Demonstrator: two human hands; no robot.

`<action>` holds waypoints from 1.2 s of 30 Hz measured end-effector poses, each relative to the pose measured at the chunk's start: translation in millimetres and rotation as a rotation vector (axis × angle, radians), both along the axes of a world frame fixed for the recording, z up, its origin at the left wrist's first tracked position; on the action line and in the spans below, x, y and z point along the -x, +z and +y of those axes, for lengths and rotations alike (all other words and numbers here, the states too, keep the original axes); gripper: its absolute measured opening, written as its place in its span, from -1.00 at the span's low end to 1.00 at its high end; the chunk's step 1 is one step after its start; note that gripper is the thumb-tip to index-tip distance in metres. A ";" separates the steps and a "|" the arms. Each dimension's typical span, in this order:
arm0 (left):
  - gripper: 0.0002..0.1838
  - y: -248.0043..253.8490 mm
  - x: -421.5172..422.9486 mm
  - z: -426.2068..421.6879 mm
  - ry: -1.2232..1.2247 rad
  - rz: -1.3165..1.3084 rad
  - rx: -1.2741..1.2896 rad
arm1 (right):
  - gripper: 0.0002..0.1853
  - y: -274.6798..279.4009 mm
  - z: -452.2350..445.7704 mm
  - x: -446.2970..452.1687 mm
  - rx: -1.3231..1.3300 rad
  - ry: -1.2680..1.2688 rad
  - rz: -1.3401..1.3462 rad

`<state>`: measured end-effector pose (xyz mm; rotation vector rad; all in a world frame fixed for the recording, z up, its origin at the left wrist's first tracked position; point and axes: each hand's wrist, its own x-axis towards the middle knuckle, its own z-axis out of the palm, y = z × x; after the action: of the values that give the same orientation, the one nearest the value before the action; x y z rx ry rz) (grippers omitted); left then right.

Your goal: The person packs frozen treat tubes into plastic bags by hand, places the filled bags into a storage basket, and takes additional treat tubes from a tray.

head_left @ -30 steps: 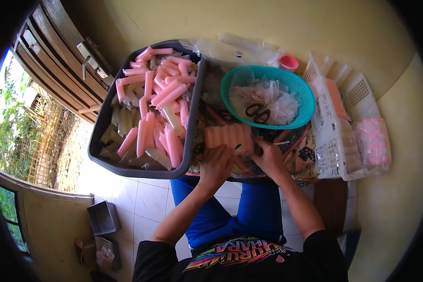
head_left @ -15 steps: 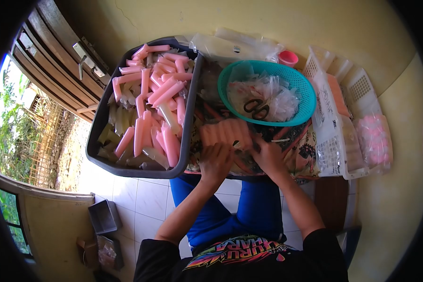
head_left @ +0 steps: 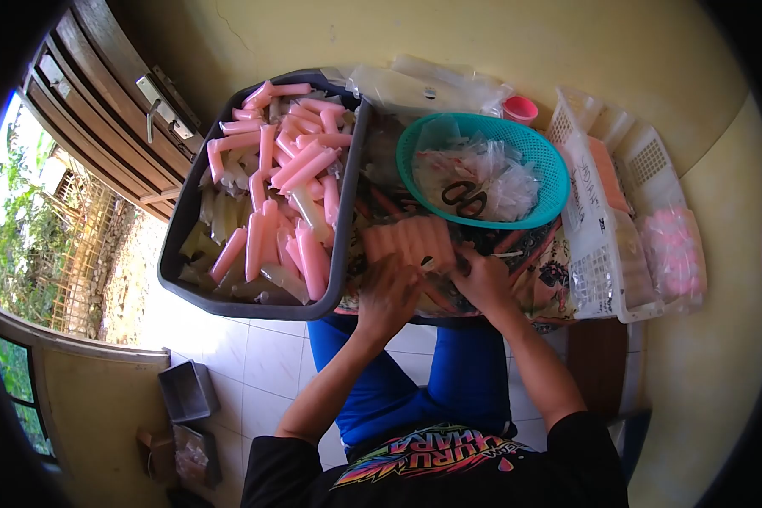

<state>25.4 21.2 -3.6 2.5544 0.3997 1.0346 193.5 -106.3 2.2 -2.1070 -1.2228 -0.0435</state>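
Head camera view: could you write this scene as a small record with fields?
Left hand: at the near edge of a ribbed peach-pink plastic pack
Right hand: at the pack's right end
Dark grey plastic tub: left of the pack, holding pink and pale plastic tubes
Teal oval plastic basket: beyond the pack, holding clear plastic pieces and black-handled scissors

The tub (head_left: 356, 203) is set at the left of the tabletop (head_left: 529, 292), with filled tubes (head_left: 309, 168) heaped in it. To its right, the basket (head_left: 554, 182) is placed; small plastic bags (head_left: 512, 182) and scissors (head_left: 466, 200) are held in it. Before the basket, a row of tubes (head_left: 408, 240) is laid between the tub and the right hand (head_left: 484, 281), its near side met by the left hand (head_left: 389, 296). Behind the basket, plastic sheets (head_left: 423, 89) are laid, with the cup (head_left: 521, 109) set at their right. At the far right, the crate (head_left: 577, 190) is stood.
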 end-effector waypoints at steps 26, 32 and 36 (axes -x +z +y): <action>-0.70 12.9 17.9 7.3 0.004 0.040 0.063 | -0.66 -0.2 7.3 13.2 -0.013 -0.113 -0.091; -0.64 4.3 23.2 13.9 0.031 0.038 0.036 | -0.68 -3.7 6.7 13.3 0.010 -0.105 -0.059; -0.70 2.8 15.5 11.6 0.082 0.019 0.029 | -0.69 -0.8 6.1 13.2 -0.004 -0.106 -0.081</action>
<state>10.0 32.8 -0.7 2.5432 0.5243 1.0258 180.3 -100.2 1.4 -2.1835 -1.1553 -0.1811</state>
